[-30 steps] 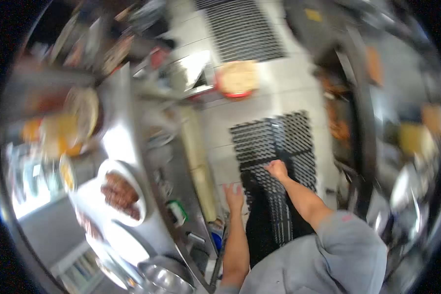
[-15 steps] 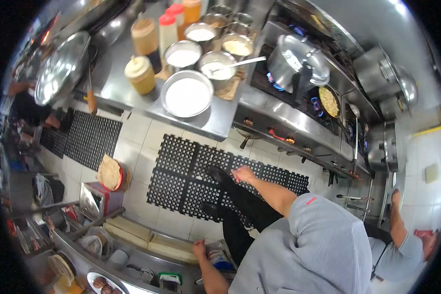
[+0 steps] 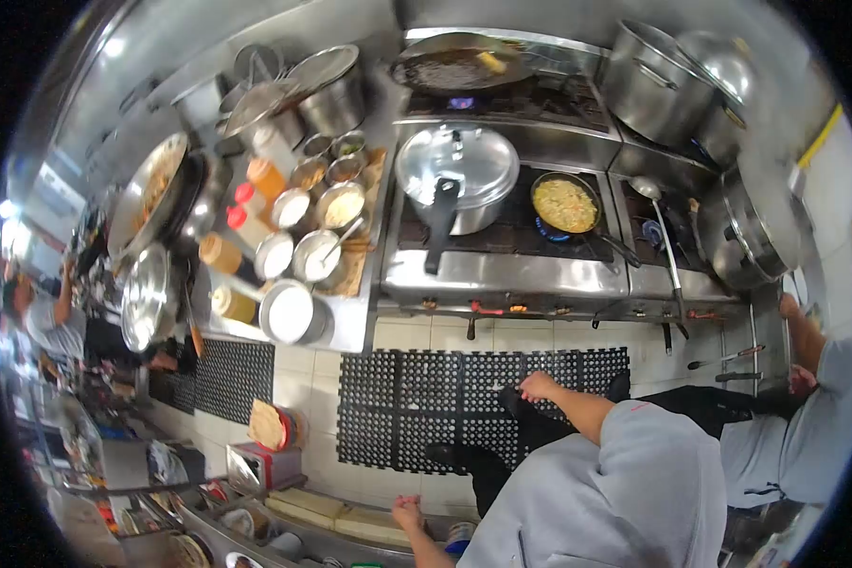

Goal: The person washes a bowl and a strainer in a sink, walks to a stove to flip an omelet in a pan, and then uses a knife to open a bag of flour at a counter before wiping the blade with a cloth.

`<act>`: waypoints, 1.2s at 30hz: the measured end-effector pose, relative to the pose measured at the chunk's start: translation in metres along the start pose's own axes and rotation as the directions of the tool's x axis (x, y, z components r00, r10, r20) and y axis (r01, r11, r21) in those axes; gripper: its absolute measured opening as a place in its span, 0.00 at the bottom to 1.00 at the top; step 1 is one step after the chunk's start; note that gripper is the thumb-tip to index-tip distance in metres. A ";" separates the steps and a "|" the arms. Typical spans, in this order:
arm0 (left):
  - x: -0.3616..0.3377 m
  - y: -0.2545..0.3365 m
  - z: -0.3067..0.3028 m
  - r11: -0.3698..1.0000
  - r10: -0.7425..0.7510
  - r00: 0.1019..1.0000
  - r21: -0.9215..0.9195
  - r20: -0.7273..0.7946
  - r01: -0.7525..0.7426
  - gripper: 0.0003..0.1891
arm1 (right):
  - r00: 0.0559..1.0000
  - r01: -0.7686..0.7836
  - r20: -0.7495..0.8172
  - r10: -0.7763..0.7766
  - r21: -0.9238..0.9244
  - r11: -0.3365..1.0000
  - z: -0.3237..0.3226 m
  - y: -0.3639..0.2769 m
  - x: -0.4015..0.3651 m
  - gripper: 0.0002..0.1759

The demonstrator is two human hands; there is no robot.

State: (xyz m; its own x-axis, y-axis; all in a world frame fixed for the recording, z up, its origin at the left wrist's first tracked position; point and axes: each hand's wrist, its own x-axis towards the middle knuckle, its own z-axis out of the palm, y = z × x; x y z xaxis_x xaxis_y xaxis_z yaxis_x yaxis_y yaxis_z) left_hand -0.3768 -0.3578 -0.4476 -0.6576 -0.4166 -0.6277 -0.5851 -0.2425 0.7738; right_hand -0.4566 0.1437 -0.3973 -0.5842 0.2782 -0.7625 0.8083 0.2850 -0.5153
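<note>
My right hand (image 3: 538,386) hangs in front of my body over the black rubber mat (image 3: 398,402), its fingers curled and nothing visible in them. My left hand (image 3: 408,513) is low at my other side, fingers also curled with no object showing. It is nearest to the white boards (image 3: 369,523) along the lower counter. Ahead, a pressure cooker (image 3: 478,170) with a black handle sits on the stove. To its right, a frying pan (image 3: 596,227) holds a yellow, chunky egg-like mixture (image 3: 565,205) above a blue flame. Neither hand touches these.
Squeeze bottles (image 3: 222,254) and metal bowls (image 3: 287,312) of white sauce crowd the left counter. A long ladle (image 3: 667,241) lies across the right burner. Big pots (image 3: 653,85) stand behind. Another person (image 3: 795,417) is close at my right.
My view has turned, so the stove now lies straight ahead and the sauce counter is farther left. The other person at right shows nearer to me. Both my hands stay low with curled fingers.
</note>
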 end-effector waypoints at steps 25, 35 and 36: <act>-0.146 0.068 0.134 0.836 -0.078 0.979 0.547 0.186 -0.037 0.07 | 0.395 0.364 -0.848 -0.353 -0.208 0.908 -0.366 0.013 -0.015 0.28; -0.245 -0.020 0.075 0.753 -0.149 0.986 0.654 0.073 0.066 0.08 | 0.964 0.262 -0.162 -0.210 0.699 0.665 -0.332 -0.047 0.010 0.17; -0.254 -0.024 0.071 0.757 -0.091 0.991 0.653 0.097 0.006 0.09 | 0.976 0.214 -0.126 -0.179 0.717 0.664 -0.331 -0.052 0.010 0.18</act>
State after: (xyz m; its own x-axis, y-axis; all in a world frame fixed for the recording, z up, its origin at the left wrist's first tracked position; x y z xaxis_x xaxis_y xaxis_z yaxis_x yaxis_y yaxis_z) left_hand -0.2290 -0.1840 -0.3128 -0.6445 -0.3063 -0.7005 -0.7568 0.3861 0.5274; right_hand -0.5288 0.4352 -0.2487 -0.7242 0.3357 -0.6024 0.4643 -0.4085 -0.7858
